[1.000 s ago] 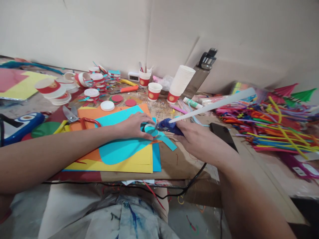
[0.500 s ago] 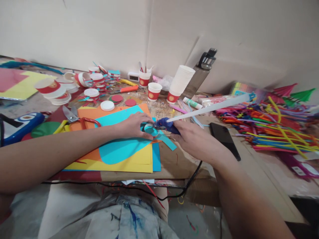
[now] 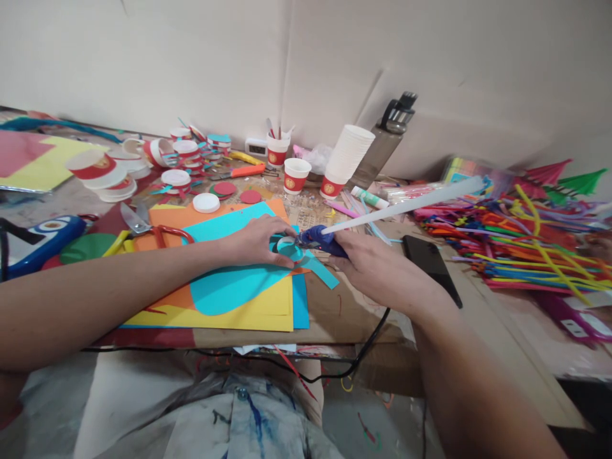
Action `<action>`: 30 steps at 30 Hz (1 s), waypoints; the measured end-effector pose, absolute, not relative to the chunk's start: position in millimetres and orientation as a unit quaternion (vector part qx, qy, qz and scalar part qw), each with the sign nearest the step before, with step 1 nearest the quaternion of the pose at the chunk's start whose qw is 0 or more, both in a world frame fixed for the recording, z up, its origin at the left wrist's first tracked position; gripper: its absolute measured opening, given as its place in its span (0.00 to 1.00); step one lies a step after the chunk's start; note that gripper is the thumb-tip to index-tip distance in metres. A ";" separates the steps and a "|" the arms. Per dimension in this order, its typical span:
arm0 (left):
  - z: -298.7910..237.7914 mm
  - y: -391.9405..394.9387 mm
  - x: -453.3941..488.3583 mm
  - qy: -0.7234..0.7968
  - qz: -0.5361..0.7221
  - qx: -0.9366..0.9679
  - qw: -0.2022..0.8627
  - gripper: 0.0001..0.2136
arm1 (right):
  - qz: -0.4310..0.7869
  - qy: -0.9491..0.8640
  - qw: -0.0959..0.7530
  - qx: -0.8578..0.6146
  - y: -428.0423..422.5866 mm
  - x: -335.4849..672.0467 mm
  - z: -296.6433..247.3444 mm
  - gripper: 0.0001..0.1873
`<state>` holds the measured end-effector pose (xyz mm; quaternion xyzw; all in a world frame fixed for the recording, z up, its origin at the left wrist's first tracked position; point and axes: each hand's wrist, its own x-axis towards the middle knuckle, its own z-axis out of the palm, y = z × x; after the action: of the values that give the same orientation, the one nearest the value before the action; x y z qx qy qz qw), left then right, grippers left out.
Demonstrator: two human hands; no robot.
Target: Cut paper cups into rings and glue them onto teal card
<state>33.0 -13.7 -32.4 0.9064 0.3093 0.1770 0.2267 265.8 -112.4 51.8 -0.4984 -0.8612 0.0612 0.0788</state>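
Observation:
My right hand (image 3: 370, 261) is wrapped round a blue hot glue gun (image 3: 318, 237), a long white glue stick (image 3: 406, 204) jutting from its back up to the right. The gun's nozzle meets a small turquoise paper piece (image 3: 291, 250), curled, with a strip (image 3: 322, 271) trailing to the right. Pinching that curled piece from the left is my left hand (image 3: 261, 241). Beneath it lie turquoise paper (image 3: 229, 280), yellow paper (image 3: 258, 309) and orange paper (image 3: 174, 293). Exactly where the nozzle touches is hard to make out.
Red-handled scissors (image 3: 162, 234) lie left of the papers. Behind stand a paper cup (image 3: 296, 176), a cup stack (image 3: 349, 156) and a bottle (image 3: 382, 143). A phone (image 3: 430, 268) and many pipe cleaners (image 3: 535, 248) lie right. The gun's black cord (image 3: 366, 350) hangs over the front edge.
Both hands hold nearly the same place. My right hand and the glue gun have shifted very slightly, and the cord has moved a little.

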 end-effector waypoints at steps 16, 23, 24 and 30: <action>-31.2 -14.6 33.2 0.314 0.177 0.904 0.229 0.29 | 0.043 -0.857 0.066 -0.509 -110.4 261.5 47.8 0.07; -32.1 -13.4 33.5 0.312 0.174 0.905 0.230 0.29 | 0.044 -0.860 0.071 -0.504 -110.8 261.4 48.8 0.07; -32.1 -13.3 33.5 0.311 0.175 0.906 0.229 0.29 | 0.042 -0.859 0.071 -0.505 -111.8 262.1 50.1 0.07; -32.6 -12.7 32.7 0.302 0.177 0.908 0.231 0.29 | 0.054 -0.853 0.071 -0.514 -119.5 265.2 58.3 0.08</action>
<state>32.7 -12.7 -32.6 0.9075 0.3025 0.1771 0.2313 265.2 -119.5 58.3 -0.5136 -0.8534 0.0543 0.0707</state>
